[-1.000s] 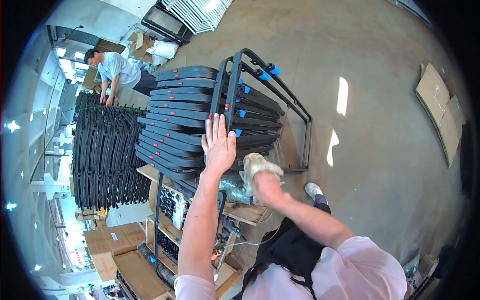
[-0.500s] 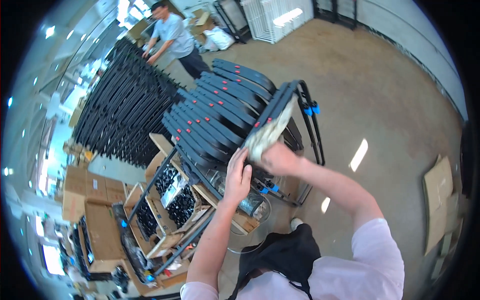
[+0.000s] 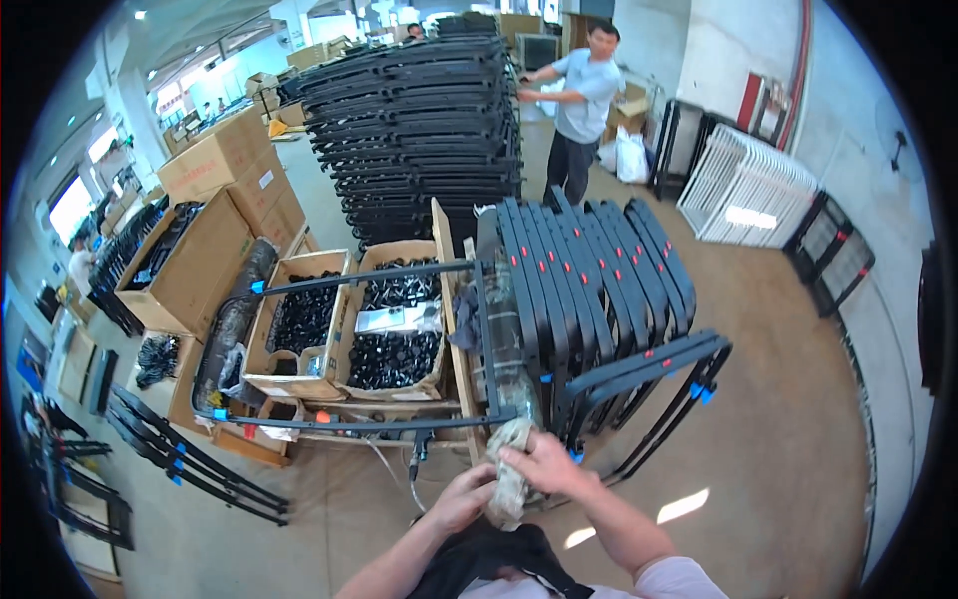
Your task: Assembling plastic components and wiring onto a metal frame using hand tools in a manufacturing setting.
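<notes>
A crumpled pale cloth point(image 3: 509, 474) hangs between my two hands, close to my body. My right hand point(image 3: 549, 464) grips its upper right side. Curled fingers of my left hand point(image 3: 464, 499) hold its left edge; their tips are partly hidden. Just beyond the cloth is the corner of a thin black tube frame point(image 3: 379, 424) with blue clips, lying level across the workbench. To the right leans a black folding frame point(image 3: 649, 364) with red tabs and blue clips, touched by neither hand. Behind it several similar black frames point(image 3: 589, 260) stand in a row.
Open boxes of small black parts point(image 3: 394, 361) sit on the bench, beside a plastic-wrapped roll point(image 3: 235, 309). Behind rises a tall stack of black frames point(image 3: 419, 130), with a person point(image 3: 584, 90) beside it. Cardboard cartons point(image 3: 225, 165) stand left; white racks point(image 3: 748, 185) lean far right.
Both hands have come off the black frame on the right and drawn in toward my body. The cloth is now between them. My view has turned, showing more of the bench.
</notes>
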A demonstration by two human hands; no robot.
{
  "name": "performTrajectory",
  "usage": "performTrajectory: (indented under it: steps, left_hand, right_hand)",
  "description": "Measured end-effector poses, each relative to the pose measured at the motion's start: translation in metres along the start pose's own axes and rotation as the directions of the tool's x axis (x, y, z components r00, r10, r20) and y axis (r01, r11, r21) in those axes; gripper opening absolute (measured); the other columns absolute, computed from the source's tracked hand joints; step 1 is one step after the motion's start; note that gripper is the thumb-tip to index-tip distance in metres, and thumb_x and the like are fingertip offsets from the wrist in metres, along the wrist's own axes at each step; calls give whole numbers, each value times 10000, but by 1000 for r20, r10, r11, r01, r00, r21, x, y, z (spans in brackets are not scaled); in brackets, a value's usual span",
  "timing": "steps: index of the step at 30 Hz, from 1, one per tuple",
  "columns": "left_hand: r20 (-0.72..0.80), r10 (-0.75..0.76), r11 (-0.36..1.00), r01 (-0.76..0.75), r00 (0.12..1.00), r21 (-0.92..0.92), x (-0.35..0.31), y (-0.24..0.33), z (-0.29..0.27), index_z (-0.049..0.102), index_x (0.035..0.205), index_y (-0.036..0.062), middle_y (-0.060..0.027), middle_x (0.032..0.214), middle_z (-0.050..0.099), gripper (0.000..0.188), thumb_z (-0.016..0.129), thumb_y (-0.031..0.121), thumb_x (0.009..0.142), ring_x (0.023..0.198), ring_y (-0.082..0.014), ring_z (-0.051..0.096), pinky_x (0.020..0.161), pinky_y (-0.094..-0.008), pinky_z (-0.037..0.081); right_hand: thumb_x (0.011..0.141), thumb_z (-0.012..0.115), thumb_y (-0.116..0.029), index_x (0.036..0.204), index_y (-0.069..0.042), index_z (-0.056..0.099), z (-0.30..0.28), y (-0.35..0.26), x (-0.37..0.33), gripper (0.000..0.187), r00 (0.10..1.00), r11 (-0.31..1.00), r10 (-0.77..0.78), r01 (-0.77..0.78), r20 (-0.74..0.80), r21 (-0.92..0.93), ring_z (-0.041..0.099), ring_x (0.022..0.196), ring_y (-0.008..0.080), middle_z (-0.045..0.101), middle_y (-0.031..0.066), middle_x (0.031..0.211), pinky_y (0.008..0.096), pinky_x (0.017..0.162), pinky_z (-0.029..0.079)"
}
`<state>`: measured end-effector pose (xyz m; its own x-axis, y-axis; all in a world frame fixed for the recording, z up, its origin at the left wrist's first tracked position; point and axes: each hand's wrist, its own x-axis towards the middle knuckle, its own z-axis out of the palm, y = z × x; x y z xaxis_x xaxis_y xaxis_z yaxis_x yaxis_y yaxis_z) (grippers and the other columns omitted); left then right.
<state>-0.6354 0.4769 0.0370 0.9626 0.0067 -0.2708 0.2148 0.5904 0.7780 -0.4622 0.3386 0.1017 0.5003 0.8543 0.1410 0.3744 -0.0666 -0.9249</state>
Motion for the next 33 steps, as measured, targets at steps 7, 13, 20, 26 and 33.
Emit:
performTrajectory:
  steps: [7, 13, 20, 26, 33]
  left_hand:
    - [-353, 698, 715, -573, 624, 402, -21, 53, -62, 675, 1264, 44, -85, 1329, 637, 412, 544, 380, 1064, 1299, -194, 559, 1177, -358, 373]
    - [-6, -275, 872, 247, 961, -423, -74, 44, -116, 458, 1584, 77, -113, 1488, 592, 659, 485, 541, 1116, 1362, -271, 586, 1144, -474, 483]
    - [-191, 75, 965, -119, 979, -235, -130, 82, -198, 616, 1369, 72, -74, 1212, 725, 317, 652, 157, 1066, 1070, -207, 720, 910, -384, 606]
    - [-431, 101, 948, -218, 897, -233, -164, 60, -255, 568, 1343, 55, -62, 1192, 676, 316, 661, 200, 1078, 1058, -160, 671, 875, -346, 589]
    - [-606, 62, 978, -168, 793, -120, -165, 26, -290, 514, 1308, 78, -70, 1158, 658, 319, 682, 98, 1037, 1035, -190, 674, 883, -388, 598]
  right_hand:
    - [1048, 617, -448, 1073, -19, 726, 51, -87, 26, 443, 866, 967, 26, 105, 499, -232, 689, 917, 463, 699, 273, 961, 515, 827, 545]
    - [992, 725, -314, 1028, -13, 761, 123, -96, 80, 306, 956, 912, -270, 293, 118, -287, 700, 909, 408, 723, 207, 979, 466, 840, 556]
    - [915, 604, -115, 1060, 31, 692, 227, -32, 74, 224, 990, 790, -56, 125, 133, -600, 677, 1002, 453, 710, 253, 1035, 532, 898, 544]
    - [880, 660, -178, 1178, 74, 621, 346, -33, 68, 392, 920, 858, 364, -270, 145, -436, 665, 1091, 505, 692, 336, 1127, 542, 947, 545]
    - [976, 628, -304, 1263, 25, 644, 394, -52, 84, 438, 869, 849, 419, -273, 262, -452, 644, 1218, 479, 681, 330, 1258, 530, 1001, 539]
